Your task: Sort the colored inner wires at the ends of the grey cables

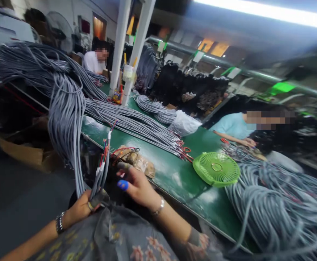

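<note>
My left hand [83, 207], low in the view, is closed round several grey cables [100, 177] near my lap. Their ends point up, with white sleeves and thin red, green and blue wires [104, 150] bared. To the right, my right hand [136, 185] is raised beside these ends with its fingers apart and nothing between them. Blue wrapping covers its thumb tip. A long grey cable bundle [66, 108] hangs over the table edge down to my left hand.
On the green table [166, 174] lie more grey cables [139, 125], a brown packet [140, 161], a green fan [216, 168] and a large cable heap [278, 206] at right. Two people sit beyond. White posts [132, 54] rise behind. A cardboard box [25, 150] stands on the floor.
</note>
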`<state>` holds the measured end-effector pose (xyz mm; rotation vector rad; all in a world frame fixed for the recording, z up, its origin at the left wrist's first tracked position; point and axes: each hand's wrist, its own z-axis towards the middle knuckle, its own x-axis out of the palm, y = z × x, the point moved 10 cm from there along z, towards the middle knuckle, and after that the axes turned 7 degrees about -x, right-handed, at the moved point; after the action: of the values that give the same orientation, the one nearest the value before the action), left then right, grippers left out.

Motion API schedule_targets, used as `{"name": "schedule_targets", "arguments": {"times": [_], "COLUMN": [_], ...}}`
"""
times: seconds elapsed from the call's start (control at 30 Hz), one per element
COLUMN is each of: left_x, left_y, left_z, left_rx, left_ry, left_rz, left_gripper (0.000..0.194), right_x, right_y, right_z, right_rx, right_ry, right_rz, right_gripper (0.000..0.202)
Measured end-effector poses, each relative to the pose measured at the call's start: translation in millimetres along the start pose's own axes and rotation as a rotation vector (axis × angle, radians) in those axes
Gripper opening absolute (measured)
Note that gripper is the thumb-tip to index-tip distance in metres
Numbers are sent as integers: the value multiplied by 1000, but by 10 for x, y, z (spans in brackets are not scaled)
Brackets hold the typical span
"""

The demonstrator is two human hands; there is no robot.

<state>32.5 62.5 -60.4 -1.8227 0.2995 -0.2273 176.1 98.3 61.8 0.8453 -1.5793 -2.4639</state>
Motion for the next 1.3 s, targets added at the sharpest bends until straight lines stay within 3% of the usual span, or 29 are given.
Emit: {"name": "schedule_targets", "arguments": {"times": [0.07,0.17,0.4,0.57,0.63,0.73,0.8,0.9,0.97,1.1,1.2,1.3], "left_x": [152,304,104,79,36,-173,-314,-422,-395,-120,12,67], "left_y": [-90,-143,-185,29,131,229,215,43,-120,-311,-312,-235], "left_z": [33,52,76,26,38,94,119,123,114,119,138,146], "left_rx": [39,-10,-74,-106,-137,-145,-126,-68,-35,-68,-69,-70], "left_ry": [128,285,242,271,228,51,-39,-83,-76,17,25,13], "left_rz": [28,85,105,-73,-252,-506,-602,-680,-682,-539,-395,-253], "left_gripper": [48,42,43,46,46,42,40,42,45,47,50,54], "right_x": [268,438,775,857,800,717,764,964,1080,1228,1251,1143], "right_y": [-25,-75,-264,-284,-311,-366,-410,-534,-675,-848,-854,-841], "right_z": [39,130,171,90,51,-22,-74,-159,-201,-218,-222,-258], "right_rx": [29,-3,8,-35,-34,-43,-62,-77,-41,-30,-38,38], "right_ry": [25,-13,150,184,121,53,112,295,374,445,472,447], "right_rz": [67,139,18,0,26,18,-31,-95,-107,-78,-5,70], "right_gripper": [55,45,40,45,46,47,46,42,39,32,32,32]}}
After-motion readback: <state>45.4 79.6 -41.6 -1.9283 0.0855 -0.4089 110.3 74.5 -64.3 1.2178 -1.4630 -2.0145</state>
